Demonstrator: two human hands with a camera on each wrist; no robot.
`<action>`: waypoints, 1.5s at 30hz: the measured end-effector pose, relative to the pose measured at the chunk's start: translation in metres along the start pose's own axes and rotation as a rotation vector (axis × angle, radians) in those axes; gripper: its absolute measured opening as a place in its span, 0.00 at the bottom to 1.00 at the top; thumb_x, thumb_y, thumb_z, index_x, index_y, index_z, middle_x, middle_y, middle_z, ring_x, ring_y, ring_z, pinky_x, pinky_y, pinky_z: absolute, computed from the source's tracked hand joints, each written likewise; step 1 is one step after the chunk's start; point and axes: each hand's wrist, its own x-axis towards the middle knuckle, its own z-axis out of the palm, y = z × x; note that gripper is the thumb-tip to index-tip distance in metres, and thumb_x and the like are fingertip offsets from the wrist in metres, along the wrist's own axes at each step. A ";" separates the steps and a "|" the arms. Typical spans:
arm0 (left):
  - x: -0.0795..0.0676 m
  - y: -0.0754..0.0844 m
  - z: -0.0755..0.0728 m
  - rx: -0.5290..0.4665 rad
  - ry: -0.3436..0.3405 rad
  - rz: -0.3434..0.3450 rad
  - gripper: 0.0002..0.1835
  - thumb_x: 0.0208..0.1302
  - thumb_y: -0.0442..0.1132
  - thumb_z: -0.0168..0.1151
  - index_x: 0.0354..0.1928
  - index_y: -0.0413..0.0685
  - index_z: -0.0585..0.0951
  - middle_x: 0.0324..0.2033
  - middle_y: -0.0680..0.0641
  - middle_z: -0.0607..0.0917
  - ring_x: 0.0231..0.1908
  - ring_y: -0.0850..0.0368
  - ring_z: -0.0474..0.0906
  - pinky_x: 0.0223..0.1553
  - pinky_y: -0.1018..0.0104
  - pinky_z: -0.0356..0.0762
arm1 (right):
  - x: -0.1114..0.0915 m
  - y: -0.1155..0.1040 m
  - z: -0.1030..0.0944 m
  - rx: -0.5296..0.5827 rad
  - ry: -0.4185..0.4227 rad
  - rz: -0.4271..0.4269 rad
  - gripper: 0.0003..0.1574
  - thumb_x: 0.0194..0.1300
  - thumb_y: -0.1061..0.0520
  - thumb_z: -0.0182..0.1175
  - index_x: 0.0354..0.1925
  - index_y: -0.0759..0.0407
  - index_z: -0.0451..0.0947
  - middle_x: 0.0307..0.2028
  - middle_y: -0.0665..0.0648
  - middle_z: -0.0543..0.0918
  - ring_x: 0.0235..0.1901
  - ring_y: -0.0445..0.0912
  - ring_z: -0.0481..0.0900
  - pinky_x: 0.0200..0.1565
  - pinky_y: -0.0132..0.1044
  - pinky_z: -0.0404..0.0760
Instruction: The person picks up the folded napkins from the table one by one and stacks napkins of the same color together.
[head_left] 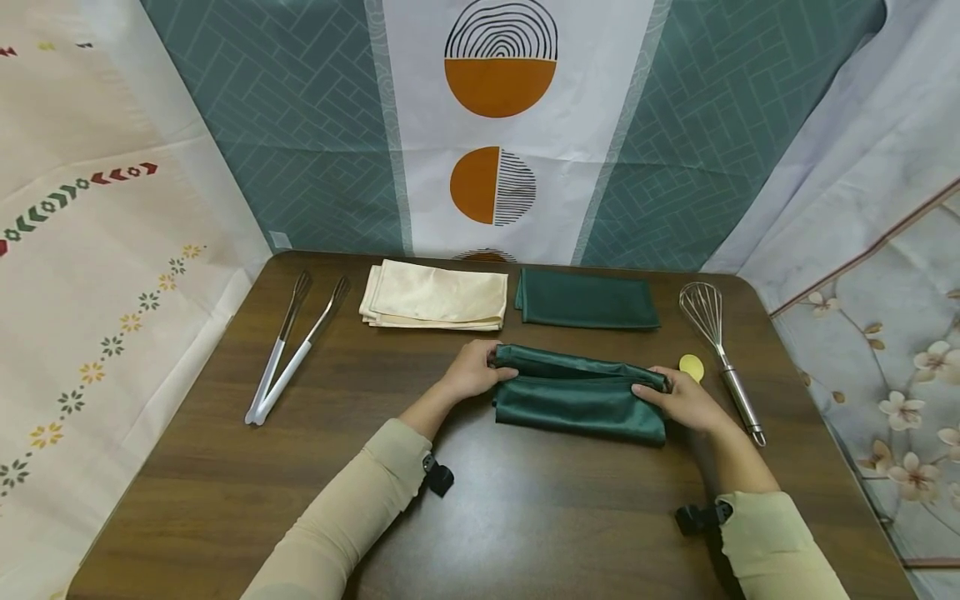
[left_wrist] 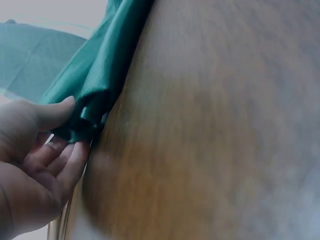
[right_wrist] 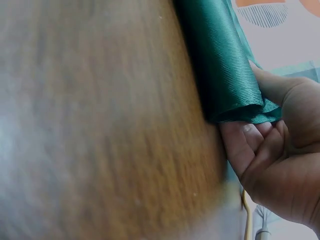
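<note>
A shiny dark green cloth (head_left: 577, 408), folded into a long band, lies across the middle of the table in front of me. My left hand (head_left: 474, 369) pinches its left end, thumb on top and fingers below, as the left wrist view shows with the green fabric (left_wrist: 102, 75). At the opposite end my right hand (head_left: 686, 398) grips the cloth between thumb and fingers. In the right wrist view the near fold of the cloth (right_wrist: 225, 65) is rounded, and the fingers lie under its end. An open crease runs along the top between both hands.
Behind the cloth lie a folded cream cloth (head_left: 442, 296) and a second folded green cloth (head_left: 588, 298). White-handled tongs (head_left: 288, 354) rest at the left. A whisk (head_left: 723, 358) lies at the right, with a yellow disc (head_left: 692, 367) beside my right hand. Curtains hang behind the wooden table (head_left: 547, 517).
</note>
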 end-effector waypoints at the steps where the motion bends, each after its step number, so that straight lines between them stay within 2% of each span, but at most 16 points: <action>1: 0.000 0.000 0.001 -0.026 0.004 -0.013 0.06 0.63 0.36 0.72 0.40 0.44 0.85 0.28 0.52 0.87 0.27 0.64 0.76 0.34 0.69 0.75 | 0.000 0.001 0.000 0.007 -0.002 -0.003 0.18 0.77 0.56 0.57 0.48 0.73 0.74 0.29 0.52 0.82 0.27 0.39 0.78 0.30 0.34 0.80; 4: 0.000 -0.001 0.002 -0.070 0.005 -0.049 0.09 0.66 0.37 0.70 0.44 0.40 0.84 0.33 0.44 0.88 0.30 0.59 0.77 0.36 0.65 0.76 | 0.000 0.000 0.001 0.010 0.006 -0.023 0.20 0.79 0.55 0.54 0.52 0.74 0.74 0.33 0.55 0.86 0.31 0.39 0.81 0.35 0.34 0.81; 7: 0.000 0.000 0.003 -0.073 0.010 -0.078 0.21 0.69 0.39 0.68 0.58 0.33 0.79 0.48 0.34 0.85 0.45 0.50 0.82 0.48 0.57 0.80 | 0.000 0.000 0.003 -0.019 0.012 -0.043 0.24 0.77 0.54 0.57 0.59 0.74 0.72 0.39 0.59 0.86 0.35 0.41 0.82 0.39 0.34 0.81; 10: -0.001 0.001 0.003 -0.082 -0.013 -0.103 0.37 0.65 0.38 0.71 0.70 0.29 0.67 0.62 0.29 0.76 0.60 0.41 0.76 0.59 0.51 0.76 | 0.000 0.000 0.003 -0.093 0.010 -0.051 0.30 0.70 0.54 0.66 0.61 0.70 0.73 0.40 0.59 0.85 0.36 0.42 0.79 0.40 0.34 0.80; 11: -0.001 0.001 0.003 -0.084 -0.027 -0.110 0.38 0.62 0.38 0.74 0.69 0.28 0.68 0.60 0.30 0.78 0.59 0.41 0.76 0.58 0.52 0.77 | 0.000 0.000 0.003 -0.113 0.006 -0.056 0.30 0.67 0.54 0.69 0.60 0.69 0.74 0.40 0.58 0.85 0.36 0.42 0.79 0.40 0.34 0.80; 13: -0.001 0.002 0.003 -0.085 -0.051 -0.109 0.27 0.56 0.35 0.78 0.52 0.27 0.77 0.41 0.38 0.84 0.42 0.48 0.81 0.45 0.61 0.80 | 0.000 0.000 0.003 -0.140 0.000 -0.066 0.27 0.63 0.55 0.73 0.55 0.67 0.78 0.37 0.56 0.84 0.34 0.42 0.78 0.39 0.33 0.79; 16: 0.000 0.002 0.003 -0.041 -0.042 -0.080 0.24 0.52 0.35 0.81 0.23 0.40 0.69 0.19 0.53 0.64 0.22 0.59 0.60 0.26 0.67 0.62 | 0.002 -0.001 0.005 -0.127 0.016 -0.077 0.15 0.65 0.57 0.70 0.45 0.66 0.80 0.32 0.57 0.84 0.30 0.42 0.77 0.36 0.34 0.78; 18: 0.001 0.002 0.005 -0.035 -0.017 -0.054 0.22 0.55 0.35 0.79 0.20 0.46 0.69 0.16 0.55 0.62 0.20 0.61 0.55 0.25 0.68 0.60 | 0.003 -0.003 0.006 -0.145 0.069 -0.075 0.13 0.69 0.56 0.67 0.44 0.66 0.80 0.31 0.56 0.82 0.29 0.41 0.75 0.34 0.34 0.76; 22: 0.002 0.002 0.009 -0.060 0.020 -0.038 0.06 0.63 0.37 0.72 0.36 0.44 0.83 0.26 0.56 0.81 0.27 0.65 0.70 0.35 0.70 0.73 | 0.003 -0.008 0.009 -0.200 0.168 -0.011 0.19 0.73 0.51 0.62 0.44 0.68 0.76 0.27 0.53 0.76 0.26 0.42 0.70 0.30 0.34 0.70; 26: 0.002 0.003 0.012 -0.087 0.026 -0.074 0.10 0.67 0.37 0.69 0.44 0.39 0.82 0.32 0.46 0.84 0.35 0.57 0.74 0.42 0.64 0.74 | 0.001 -0.011 0.010 -0.215 0.166 0.070 0.21 0.68 0.50 0.68 0.35 0.66 0.72 0.23 0.50 0.69 0.24 0.42 0.66 0.28 0.33 0.68; 31: 0.001 0.005 0.013 -0.233 -0.012 -0.135 0.32 0.60 0.30 0.73 0.65 0.34 0.74 0.55 0.36 0.83 0.58 0.47 0.77 0.58 0.57 0.77 | 0.000 -0.010 0.009 -0.229 0.160 0.047 0.19 0.75 0.50 0.60 0.41 0.68 0.78 0.27 0.54 0.80 0.29 0.42 0.74 0.33 0.35 0.75; 35: 0.000 0.006 0.012 -0.345 -0.047 -0.176 0.46 0.54 0.23 0.75 0.73 0.30 0.62 0.60 0.31 0.78 0.62 0.40 0.75 0.59 0.54 0.77 | 0.000 -0.009 0.008 -0.242 0.164 0.014 0.26 0.78 0.47 0.54 0.55 0.70 0.75 0.42 0.62 0.85 0.41 0.44 0.77 0.45 0.41 0.77; 38: 0.000 0.005 0.014 -0.363 -0.047 -0.186 0.37 0.55 0.23 0.74 0.68 0.30 0.71 0.54 0.32 0.84 0.55 0.44 0.82 0.54 0.58 0.81 | 0.000 -0.010 0.009 -0.228 0.149 0.035 0.28 0.74 0.47 0.61 0.56 0.71 0.74 0.41 0.61 0.85 0.40 0.45 0.78 0.44 0.40 0.78; 41: -0.001 0.004 0.015 -0.339 -0.016 -0.181 0.18 0.56 0.26 0.74 0.50 0.32 0.84 0.37 0.43 0.88 0.39 0.55 0.83 0.42 0.68 0.80 | -0.001 -0.009 0.010 -0.224 0.147 0.052 0.22 0.69 0.49 0.67 0.42 0.67 0.75 0.28 0.53 0.78 0.30 0.43 0.73 0.35 0.35 0.74; 43: -0.001 0.003 0.015 -0.331 -0.005 -0.170 0.07 0.58 0.27 0.74 0.31 0.37 0.82 0.22 0.51 0.79 0.26 0.61 0.72 0.31 0.71 0.70 | -0.001 -0.009 0.010 -0.220 0.152 0.055 0.20 0.69 0.50 0.67 0.33 0.64 0.73 0.22 0.48 0.70 0.25 0.42 0.68 0.30 0.34 0.71; 45: -0.001 0.003 0.015 -0.317 0.014 -0.150 0.18 0.58 0.29 0.74 0.21 0.43 0.73 0.18 0.55 0.65 0.23 0.61 0.59 0.27 0.70 0.59 | -0.002 -0.008 0.010 -0.209 0.163 0.056 0.22 0.70 0.50 0.66 0.27 0.61 0.70 0.19 0.47 0.65 0.21 0.41 0.64 0.26 0.33 0.68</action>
